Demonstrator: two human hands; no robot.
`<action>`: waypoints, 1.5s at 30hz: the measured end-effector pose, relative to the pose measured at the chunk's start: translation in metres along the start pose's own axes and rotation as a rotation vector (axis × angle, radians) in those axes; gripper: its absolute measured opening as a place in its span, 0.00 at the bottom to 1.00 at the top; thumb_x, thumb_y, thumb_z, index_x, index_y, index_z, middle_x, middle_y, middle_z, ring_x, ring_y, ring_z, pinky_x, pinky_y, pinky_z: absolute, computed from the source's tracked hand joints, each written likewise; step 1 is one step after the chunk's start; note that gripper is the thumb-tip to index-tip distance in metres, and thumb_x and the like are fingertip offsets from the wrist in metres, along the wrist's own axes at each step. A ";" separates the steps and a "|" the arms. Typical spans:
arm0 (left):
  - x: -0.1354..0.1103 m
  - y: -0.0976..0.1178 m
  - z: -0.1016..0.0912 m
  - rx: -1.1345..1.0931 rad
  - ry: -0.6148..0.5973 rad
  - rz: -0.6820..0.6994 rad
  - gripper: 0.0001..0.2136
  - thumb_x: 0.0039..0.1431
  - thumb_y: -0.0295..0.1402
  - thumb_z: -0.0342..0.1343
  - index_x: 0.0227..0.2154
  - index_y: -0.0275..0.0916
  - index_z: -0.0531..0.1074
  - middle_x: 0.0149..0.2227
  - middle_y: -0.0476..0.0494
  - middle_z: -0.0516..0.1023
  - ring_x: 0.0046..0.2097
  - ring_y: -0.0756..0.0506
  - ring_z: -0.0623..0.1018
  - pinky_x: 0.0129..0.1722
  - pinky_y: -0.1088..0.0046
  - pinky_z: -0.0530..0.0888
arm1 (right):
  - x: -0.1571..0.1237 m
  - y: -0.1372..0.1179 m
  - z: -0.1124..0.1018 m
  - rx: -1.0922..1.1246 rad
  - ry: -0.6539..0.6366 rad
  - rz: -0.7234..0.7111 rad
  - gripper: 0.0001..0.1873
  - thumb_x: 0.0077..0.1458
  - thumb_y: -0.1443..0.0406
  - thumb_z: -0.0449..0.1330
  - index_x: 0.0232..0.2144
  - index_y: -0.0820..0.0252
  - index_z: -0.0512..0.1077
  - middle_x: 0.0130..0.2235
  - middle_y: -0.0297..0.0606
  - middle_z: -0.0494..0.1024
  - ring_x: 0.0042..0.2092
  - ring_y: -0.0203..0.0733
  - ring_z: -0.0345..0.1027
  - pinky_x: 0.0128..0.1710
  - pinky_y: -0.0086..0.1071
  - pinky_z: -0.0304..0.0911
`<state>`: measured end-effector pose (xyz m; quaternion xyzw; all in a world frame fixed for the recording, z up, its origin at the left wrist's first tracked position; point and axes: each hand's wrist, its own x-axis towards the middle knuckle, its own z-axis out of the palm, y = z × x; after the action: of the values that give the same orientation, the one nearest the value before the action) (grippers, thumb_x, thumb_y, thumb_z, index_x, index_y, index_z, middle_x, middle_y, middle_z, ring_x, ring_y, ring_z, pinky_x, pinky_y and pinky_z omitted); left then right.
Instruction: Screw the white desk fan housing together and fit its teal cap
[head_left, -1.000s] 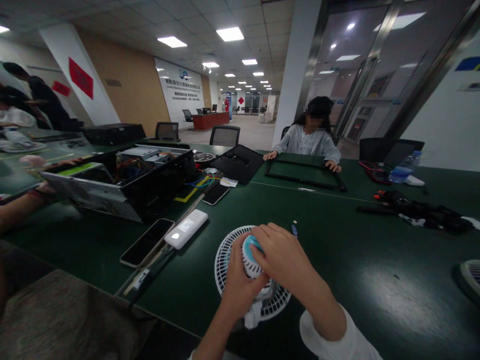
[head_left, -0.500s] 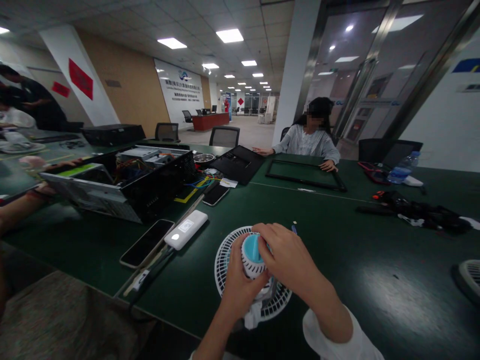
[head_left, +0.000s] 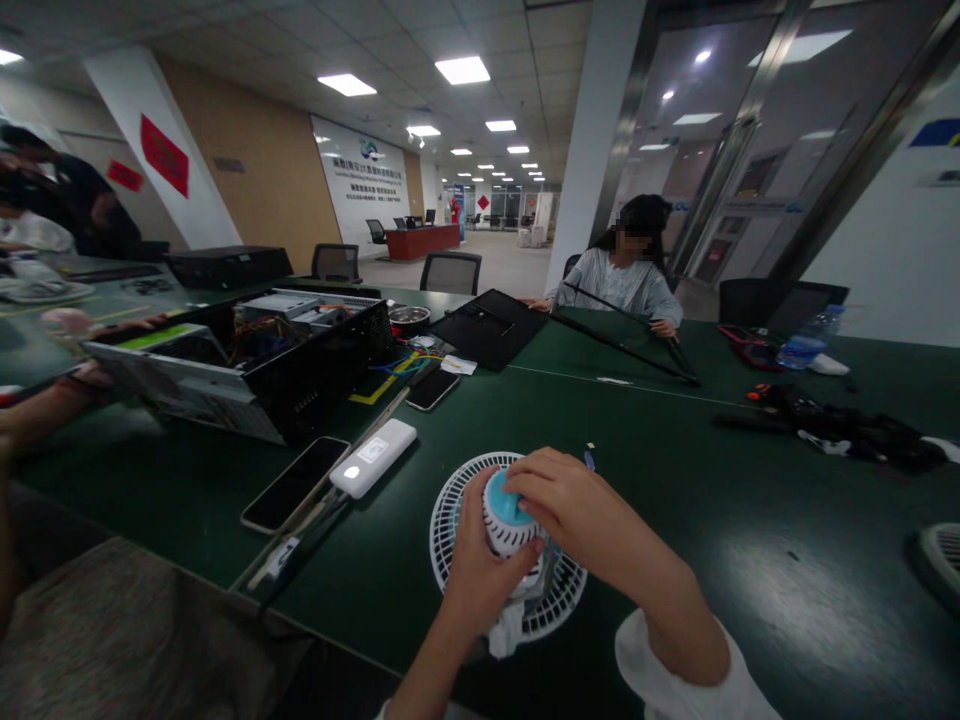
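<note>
At the near edge of the dark green bench (head_left: 675,590), you had both hands closed on a small white desk fan (head_left: 450,540), its round slotted plastic grille lying low on the bench surface. Your left hand (head_left: 484,572) curled around the side of the ribbed white hub with a teal-blue cap (head_left: 504,500), and your right hand (head_left: 576,507) came over it from the right, its bent fingers (head_left: 536,477) clasping the hub beside the cap. Neither hand was released, and the two hands touched each other around the hub. A white sleeve (head_left: 675,670) showed at your right wrist.

Just left of the fan lay a glossy white power bank (head_left: 373,458) with a small lit spot and a label too small to read, and beside it a black smartphone (head_left: 294,484). A thin blue-tipped pen (head_left: 589,461) lay just above your right hand. Farther up the bench stood an open black computer case (head_left: 300,370) full of coloured wires. Across the bench, a person in a grey striped top (head_left: 616,285) held a thin black rectangular frame (head_left: 622,345), tilted. The far wall sign (head_left: 358,170) carried a logo, but its writing was too small to read.
</note>
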<state>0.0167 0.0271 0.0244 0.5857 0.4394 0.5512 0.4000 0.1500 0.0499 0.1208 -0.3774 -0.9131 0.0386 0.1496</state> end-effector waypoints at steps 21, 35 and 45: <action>0.000 0.002 0.002 0.009 -0.005 -0.005 0.31 0.48 0.30 0.60 0.55 0.44 0.54 0.57 0.42 0.61 0.58 0.38 0.64 0.57 0.57 0.59 | 0.002 -0.015 -0.004 -0.068 0.072 0.149 0.12 0.55 0.73 0.53 0.41 0.59 0.70 0.39 0.41 0.74 0.44 0.44 0.65 0.42 0.37 0.63; 0.000 0.002 0.002 0.043 -0.022 -0.040 0.33 0.47 0.29 0.60 0.56 0.42 0.53 0.57 0.40 0.61 0.59 0.38 0.62 0.58 0.57 0.58 | 0.009 -0.014 0.007 -0.147 0.012 0.148 0.07 0.56 0.70 0.56 0.38 0.61 0.72 0.38 0.40 0.75 0.40 0.44 0.68 0.40 0.38 0.64; 0.000 0.003 0.001 0.042 -0.008 -0.022 0.33 0.46 0.28 0.60 0.55 0.44 0.54 0.58 0.43 0.60 0.60 0.38 0.60 0.60 0.57 0.54 | 0.020 -0.025 0.019 -0.231 0.042 0.388 0.12 0.58 0.69 0.49 0.43 0.64 0.68 0.27 0.42 0.77 0.28 0.46 0.72 0.28 0.35 0.63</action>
<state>0.0183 0.0261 0.0274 0.5913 0.4559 0.5350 0.3953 0.1135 0.0468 0.1123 -0.5613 -0.8184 -0.0461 0.1141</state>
